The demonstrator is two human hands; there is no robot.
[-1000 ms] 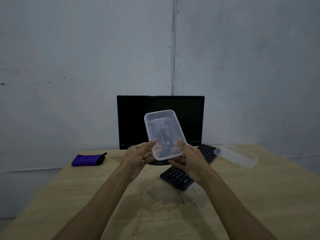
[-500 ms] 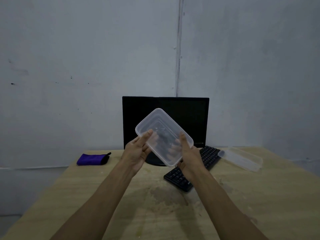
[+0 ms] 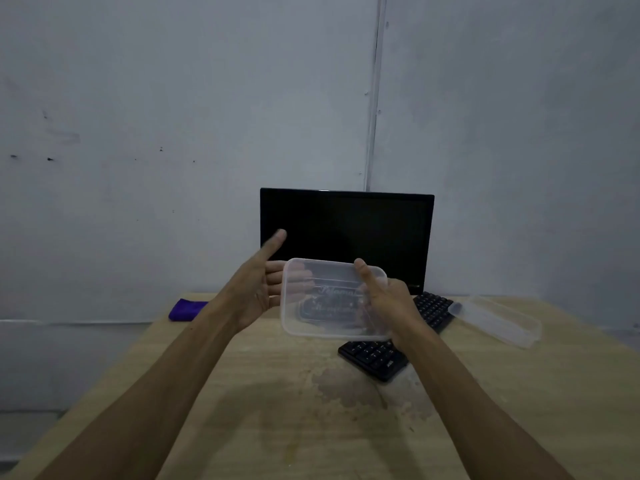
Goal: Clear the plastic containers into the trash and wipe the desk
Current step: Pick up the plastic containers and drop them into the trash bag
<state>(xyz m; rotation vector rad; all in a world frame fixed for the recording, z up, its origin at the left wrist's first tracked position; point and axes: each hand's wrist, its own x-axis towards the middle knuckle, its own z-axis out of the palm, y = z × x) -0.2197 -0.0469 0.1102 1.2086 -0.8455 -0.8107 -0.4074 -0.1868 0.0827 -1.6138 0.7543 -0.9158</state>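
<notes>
You have turned the container point(image 3: 332, 299) from tilted to nearly level, in front of the monitor point(image 3: 346, 230). Your right hand point(image 3: 388, 306) grips its right end, thumb on top; your left hand point(image 3: 259, 289) is open, fingers straight behind its left end, thumb raised. A second container point(image 3: 498, 320) lies on the desk point(image 3: 277, 410), right of your right fingers, past the keyboard point(image 3: 429, 310).

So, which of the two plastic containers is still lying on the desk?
The clear container at the right, beside the keyboard, lies on the desk. The other container is held up by both hands.
</notes>
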